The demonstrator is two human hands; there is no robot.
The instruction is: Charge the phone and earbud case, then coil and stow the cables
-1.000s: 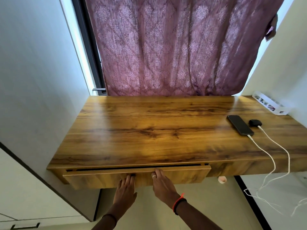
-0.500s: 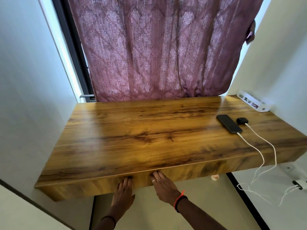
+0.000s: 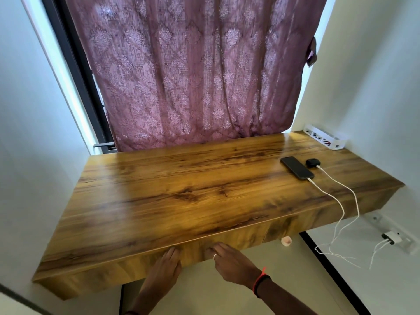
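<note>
- Wood-grain brown worktop (image 3: pixel 181 196) carries the flat black rectangular phone (image 3: pixel 296 167) on its far right part, screen up.
- The phone's long axis runs on a diagonal, from far left to near right. Its near-right end takes the plug of the thin white phone cable (image 3: pixel 329 197), which crosses the front edge and hangs down.
- The small rounded black earbud case (image 3: pixel 313 162) lies just beside the phone's far half, on its right. The thin white case cable (image 3: pixel 348 189) leaves its near-right side and also drops over the edge.
- Below, both cables loop low toward a white charger plug (image 3: pixel 392 238) in a wall socket on the right.
- The left hand (image 3: pixel 164 267) and right hand (image 3: pixel 229 262) are at the near front face, well apart from the phone and case, which lie farther back and off to the right.
- Both hands have straight fingers pressed flat on the wooden drawer front (image 3: pixel 238 243), which sits flush; neither holds anything. They are near each other, not touching.
- A purple patterned curtain (image 3: pixel 193 76) hangs behind, and a white slotted box (image 3: pixel 327 139) sits in the far right corner.
</note>
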